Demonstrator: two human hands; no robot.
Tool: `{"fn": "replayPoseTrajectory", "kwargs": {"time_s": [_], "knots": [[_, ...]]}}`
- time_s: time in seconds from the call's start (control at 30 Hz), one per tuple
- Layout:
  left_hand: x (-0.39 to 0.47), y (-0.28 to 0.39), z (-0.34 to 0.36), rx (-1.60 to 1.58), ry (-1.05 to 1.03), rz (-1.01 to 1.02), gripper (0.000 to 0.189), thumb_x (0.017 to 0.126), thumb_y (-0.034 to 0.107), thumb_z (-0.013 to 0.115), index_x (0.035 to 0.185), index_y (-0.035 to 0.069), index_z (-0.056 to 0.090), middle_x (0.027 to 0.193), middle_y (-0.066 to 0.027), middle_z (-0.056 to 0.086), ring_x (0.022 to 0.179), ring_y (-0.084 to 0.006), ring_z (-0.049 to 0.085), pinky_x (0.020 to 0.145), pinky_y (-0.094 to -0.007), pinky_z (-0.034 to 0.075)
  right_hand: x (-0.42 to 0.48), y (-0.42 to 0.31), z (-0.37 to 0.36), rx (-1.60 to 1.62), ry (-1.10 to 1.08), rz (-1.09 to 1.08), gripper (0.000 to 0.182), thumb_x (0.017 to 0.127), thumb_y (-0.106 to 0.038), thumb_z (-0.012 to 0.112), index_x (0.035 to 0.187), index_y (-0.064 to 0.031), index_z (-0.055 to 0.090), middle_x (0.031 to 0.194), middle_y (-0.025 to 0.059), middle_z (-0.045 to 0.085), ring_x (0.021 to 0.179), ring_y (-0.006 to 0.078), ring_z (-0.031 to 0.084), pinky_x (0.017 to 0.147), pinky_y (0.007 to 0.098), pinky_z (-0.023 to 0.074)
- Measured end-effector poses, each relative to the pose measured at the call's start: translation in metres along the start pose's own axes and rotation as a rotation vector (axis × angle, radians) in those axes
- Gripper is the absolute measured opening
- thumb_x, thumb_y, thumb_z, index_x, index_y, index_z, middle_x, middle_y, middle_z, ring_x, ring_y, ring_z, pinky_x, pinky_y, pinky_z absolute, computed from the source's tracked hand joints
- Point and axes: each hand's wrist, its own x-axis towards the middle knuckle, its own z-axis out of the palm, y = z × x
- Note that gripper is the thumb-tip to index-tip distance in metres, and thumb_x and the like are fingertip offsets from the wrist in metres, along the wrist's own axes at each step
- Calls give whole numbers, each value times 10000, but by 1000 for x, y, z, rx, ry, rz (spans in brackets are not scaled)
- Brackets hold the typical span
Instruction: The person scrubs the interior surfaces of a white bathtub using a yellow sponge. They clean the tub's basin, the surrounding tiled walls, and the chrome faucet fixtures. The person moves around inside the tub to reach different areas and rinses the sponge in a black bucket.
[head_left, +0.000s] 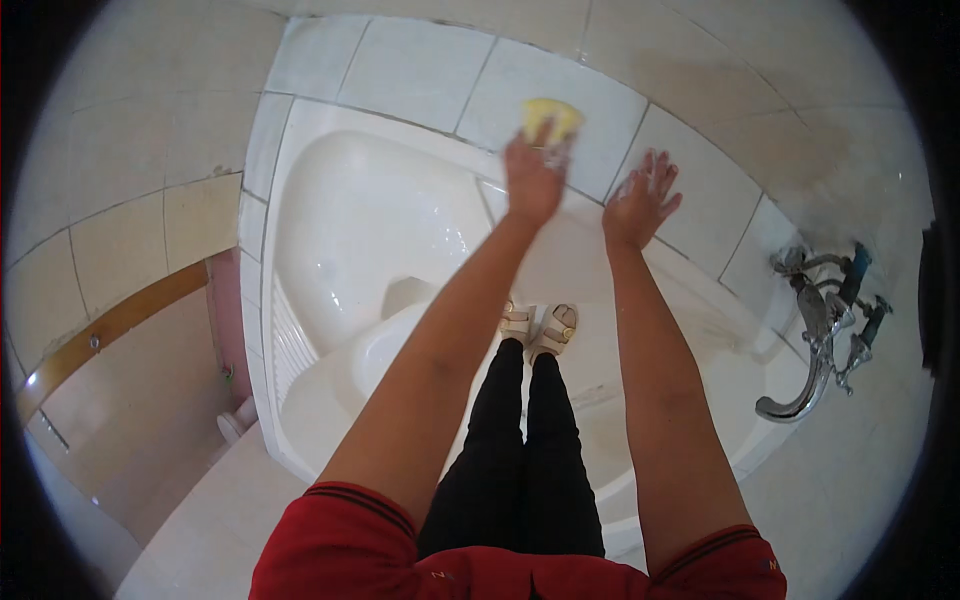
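Note:
My left hand (535, 176) is blurred. Its fingers press a yellow sponge (553, 114) onto the white tiles (420, 71) along the bathtub's far edge. White suds show on those fingers. To the right, my right hand (639, 201) rests on the tiles near a grout line, fingers somewhat spread and holding nothing, with suds on it too. Beneath both arms lies the white bathtub (360, 195), which has a moulded seat and a ribbed section on its left. My feet in pale sandals (555, 328) stand inside the tub.
A chrome mixer tap (814, 360) with a curved spout juts from the wall on the right. Beige wall tiles (720, 60) rise behind the tub. At left there is a wooden strip (112, 330) and a doorway-like opening with a pinkish edge (229, 315).

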Motion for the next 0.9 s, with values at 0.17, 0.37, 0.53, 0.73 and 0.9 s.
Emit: {"fn": "replayPoseTrajectory", "kwargs": {"time_s": [0.17, 0.37, 0.53, 0.73, 0.9], "knots": [[2, -118, -36, 314, 162, -382, 499, 794, 187, 630, 1285, 134, 555, 1335, -201, 489, 1146, -384, 487, 932, -499, 369, -1, -9, -3, -41, -32, 17, 477, 939, -169, 417, 1411, -118, 366, 1537, 61, 221, 1428, 270, 163, 1119, 553, 127], [-4, -46, -13, -191, -155, 126, 504, 823, 221, 639, 1298, 111, 509, 1319, -156, 486, 1216, -395, 418, 1066, -495, 294, 2, -8, -5, -121, -87, 27, 482, 948, -183, 418, 1420, -116, 351, 1542, 55, 211, 1434, 268, 141, 1122, 541, 125], [31, -112, -11, 73, -194, -245, 507, 878, 190, 515, 1379, 201, 442, 1333, -101, 491, 1246, -311, 403, 1022, -468, 315, 1, -5, -3, -124, -57, 10, 510, 950, -192, 425, 1441, -122, 309, 1545, 56, 201, 1434, 271, 142, 1120, 540, 133], [39, -168, -29, 256, -160, -256, 496, 880, 171, 477, 1371, 242, 464, 1383, -106, 469, 1207, -335, 427, 1046, -475, 267, -2, -24, 4, -147, -55, 58, 528, 949, -212, 428, 1453, -132, 291, 1548, 68, 198, 1432, 284, 151, 1103, 548, 177], [58, -126, -20, 55, -258, 295, 460, 857, 191, 487, 1310, 260, 531, 1394, -52, 467, 1239, -367, 401, 1027, -532, 276, -1, -90, 42, -88, 22, -77, 495, 963, -243, 401, 1434, -104, 341, 1546, 87, 198, 1430, 296, 149, 1102, 560, 162]]}}
